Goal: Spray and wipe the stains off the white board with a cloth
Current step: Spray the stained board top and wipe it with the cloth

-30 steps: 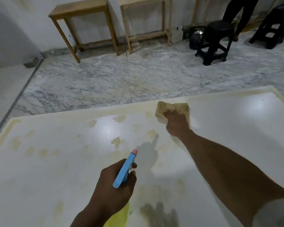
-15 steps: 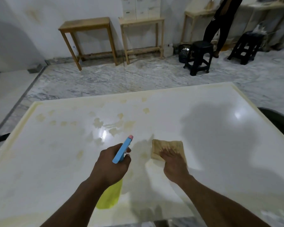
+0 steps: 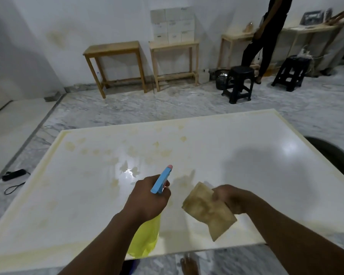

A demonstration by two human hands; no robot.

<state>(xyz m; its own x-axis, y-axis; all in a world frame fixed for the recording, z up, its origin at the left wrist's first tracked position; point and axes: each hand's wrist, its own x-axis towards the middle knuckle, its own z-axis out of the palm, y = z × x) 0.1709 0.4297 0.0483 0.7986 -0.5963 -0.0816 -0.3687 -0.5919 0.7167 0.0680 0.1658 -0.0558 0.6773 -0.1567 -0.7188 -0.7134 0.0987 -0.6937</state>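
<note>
Fingers clamped on the cloth, the right hand now lifts it off the board, while the left hand grips the spray bottle for remaining stains.

bottle partly behind left hand, bystander cropped

Glossy, smooth white board with dull yellowish stains, matt, limp brown cloth, spray bottle of translucent yellow plastic with smooth blue plastic head, polished veined marble floor, bare wooden tables, black plastic stools
</note>
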